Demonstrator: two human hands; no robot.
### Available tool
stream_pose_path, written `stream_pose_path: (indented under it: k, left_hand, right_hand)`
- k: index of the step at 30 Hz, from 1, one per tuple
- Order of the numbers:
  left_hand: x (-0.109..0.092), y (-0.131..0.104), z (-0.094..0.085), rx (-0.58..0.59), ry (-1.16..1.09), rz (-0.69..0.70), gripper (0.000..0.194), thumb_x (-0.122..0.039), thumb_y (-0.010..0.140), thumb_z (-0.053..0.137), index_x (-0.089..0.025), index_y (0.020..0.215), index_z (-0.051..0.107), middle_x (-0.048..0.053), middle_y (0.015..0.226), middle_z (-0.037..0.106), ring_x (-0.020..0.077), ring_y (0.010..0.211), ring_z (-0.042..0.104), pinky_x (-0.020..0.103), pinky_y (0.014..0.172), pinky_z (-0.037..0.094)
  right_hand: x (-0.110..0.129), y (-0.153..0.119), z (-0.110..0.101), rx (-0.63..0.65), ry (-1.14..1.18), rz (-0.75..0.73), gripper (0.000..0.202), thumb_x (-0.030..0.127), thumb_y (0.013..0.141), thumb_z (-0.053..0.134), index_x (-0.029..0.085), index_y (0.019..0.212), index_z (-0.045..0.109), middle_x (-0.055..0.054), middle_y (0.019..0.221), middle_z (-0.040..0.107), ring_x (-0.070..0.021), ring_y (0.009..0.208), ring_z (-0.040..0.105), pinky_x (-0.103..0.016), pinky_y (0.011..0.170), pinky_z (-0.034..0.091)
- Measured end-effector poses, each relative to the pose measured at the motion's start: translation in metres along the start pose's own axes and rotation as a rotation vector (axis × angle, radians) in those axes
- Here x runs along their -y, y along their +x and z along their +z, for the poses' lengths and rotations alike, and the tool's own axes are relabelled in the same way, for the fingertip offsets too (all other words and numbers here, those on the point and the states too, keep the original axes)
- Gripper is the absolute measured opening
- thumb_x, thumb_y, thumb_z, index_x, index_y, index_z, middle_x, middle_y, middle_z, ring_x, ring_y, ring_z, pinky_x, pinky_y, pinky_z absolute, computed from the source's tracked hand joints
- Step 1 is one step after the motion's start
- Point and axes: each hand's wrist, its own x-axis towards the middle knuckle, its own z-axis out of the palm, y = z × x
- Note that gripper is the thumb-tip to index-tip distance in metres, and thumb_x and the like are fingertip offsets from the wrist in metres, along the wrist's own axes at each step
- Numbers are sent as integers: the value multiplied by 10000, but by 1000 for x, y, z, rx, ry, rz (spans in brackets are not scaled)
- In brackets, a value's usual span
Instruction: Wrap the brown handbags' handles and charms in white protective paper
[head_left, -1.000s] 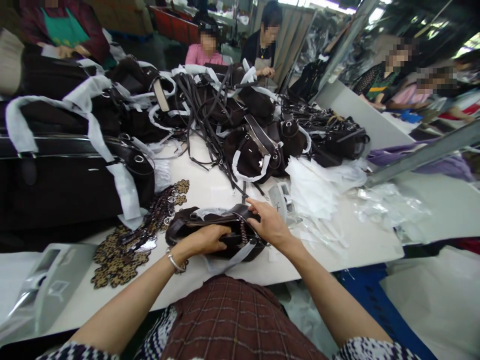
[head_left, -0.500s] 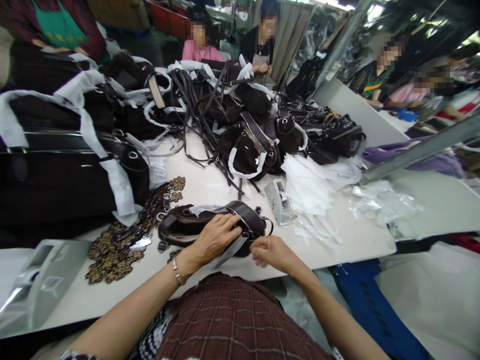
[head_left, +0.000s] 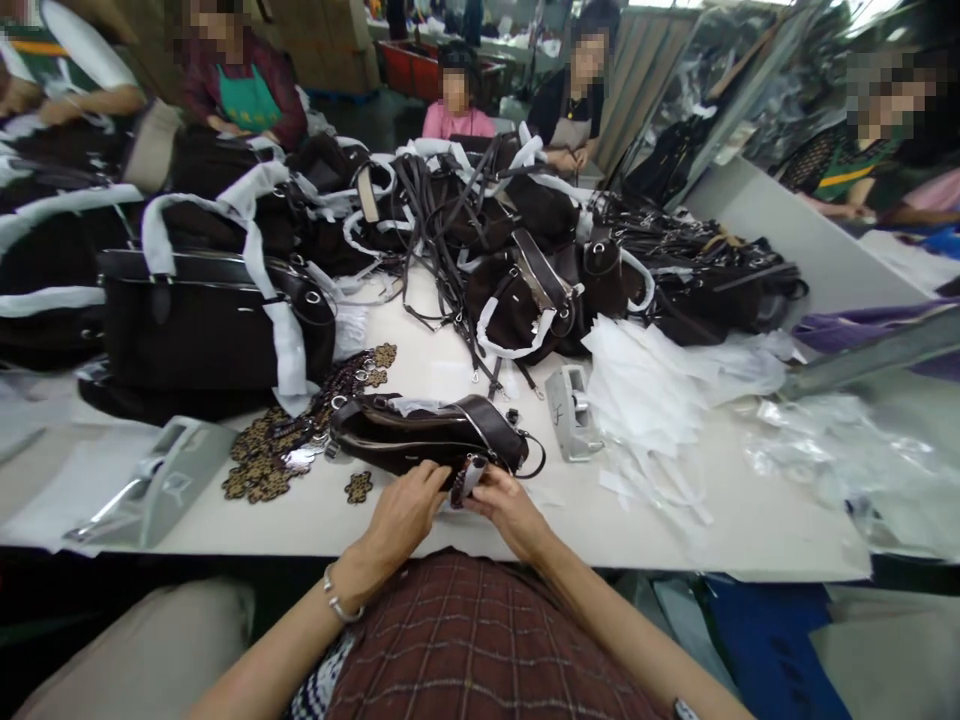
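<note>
A dark brown handbag (head_left: 405, 450) lies on the table before me, its long zipped opening facing up. At its near side my right hand (head_left: 514, 505) is closed, thumb and fingers pinching a small dark strip with a white wrapped part (head_left: 466, 480). My left hand (head_left: 405, 510) is beside it, fingers bent together against the bag's near edge; what lies under the fingertips is hidden. One leopard-print flower charm (head_left: 358, 487) rests left of the bag. Farther left is a heap of similar charms (head_left: 262, 455) with dark straps and rings.
Dark handbags with white-wrapped handles (head_left: 217, 330) are piled at the left and back. Loose straps (head_left: 427, 220) hang over the pile. Grey tape dispensers stand left (head_left: 169, 480) and right (head_left: 574, 410). White sheets (head_left: 637, 380) and clear plastic bags (head_left: 847, 460) lie right. Several people work opposite.
My left hand has slid off the top of the bag to its near edge. The right hand now grips the small strip. My view has turned left; a single flower charm shows fully.
</note>
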Motion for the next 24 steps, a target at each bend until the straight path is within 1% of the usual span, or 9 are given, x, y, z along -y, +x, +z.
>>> stream_pose_path:
  k: [1, 3, 7, 11, 13, 15, 17, 21, 24]
  left_hand:
    - [-7, -5, 0, -95, -34, -33, 185, -215, 976, 468, -196, 1125, 577, 62, 1023, 632, 179, 916, 635, 280, 752, 498]
    - [-23, -13, 2, -198, -108, -79, 152, -264, 986, 466, -202, 1070, 577, 47, 973, 619, 170, 897, 625, 278, 761, 499]
    - [-46, -14, 19, -257, -168, -169, 162, -292, 930, 572, -211, 1071, 575, 46, 983, 609, 195, 932, 606, 310, 790, 499]
    - [-46, -2, 40, -283, -266, -313, 42, -228, 894, 579, -202, 864, 592, 36, 895, 605, 199, 909, 586, 323, 819, 477]
    - [-45, 2, 46, -292, -334, -377, 104, -200, 885, 552, -200, 783, 566, 23, 834, 593, 190, 866, 580, 315, 806, 466]
    - [-48, 3, 49, -327, -393, -454, 32, -217, 866, 568, -202, 840, 560, 19, 860, 601, 188, 860, 582, 309, 792, 462]
    - [-53, 4, 53, -354, -405, -510, 107, -252, 843, 605, -204, 923, 552, 23, 919, 607, 192, 879, 584, 307, 790, 458]
    - [-62, 4, 58, -324, -376, -558, 27, -225, 870, 523, -205, 862, 540, 24, 881, 596, 192, 873, 569, 305, 801, 432]
    - [-62, -3, 39, -171, -591, -519, 67, -253, 871, 503, -199, 889, 538, -6, 794, 593, 168, 757, 572, 270, 712, 434]
  right_hand:
    - [4, -2, -4, 66, -11, 29, 430, 273, 702, 720, 241, 1127, 659, -62, 1249, 636, -242, 1126, 608, -408, 871, 561]
    - [12, -6, -11, 176, -34, 78, 449, 250, 710, 688, 258, 1157, 644, -63, 1322, 590, -257, 1136, 608, -386, 773, 593]
    - [17, -1, -20, 218, -224, 84, 427, 241, 728, 644, 257, 1155, 656, -47, 1274, 622, -236, 1049, 640, -352, 719, 593]
    - [9, 10, -28, 173, -497, -81, 367, 191, 714, 582, 212, 1059, 704, -31, 1065, 708, -219, 1008, 636, -381, 886, 531]
    - [7, 14, -31, 166, -541, -155, 359, 191, 710, 580, 204, 1046, 707, -28, 1047, 719, -217, 1028, 631, -394, 983, 473]
    - [6, 16, -33, 180, -537, -177, 359, 210, 723, 576, 205, 1059, 701, -32, 1077, 718, -221, 1045, 630, -398, 1011, 449]
    - [6, 16, -34, 210, -542, -183, 356, 217, 733, 553, 208, 1057, 701, -31, 1081, 721, -224, 1052, 631, -396, 1015, 444]
    - [7, 15, -34, 261, -576, -188, 381, 181, 710, 547, 215, 1056, 702, -22, 1080, 726, -226, 1062, 634, -398, 1034, 429]
    - [11, 15, -34, 267, -527, -159, 406, 171, 683, 606, 225, 1077, 689, -23, 1135, 714, -240, 1125, 618, -414, 1046, 422]
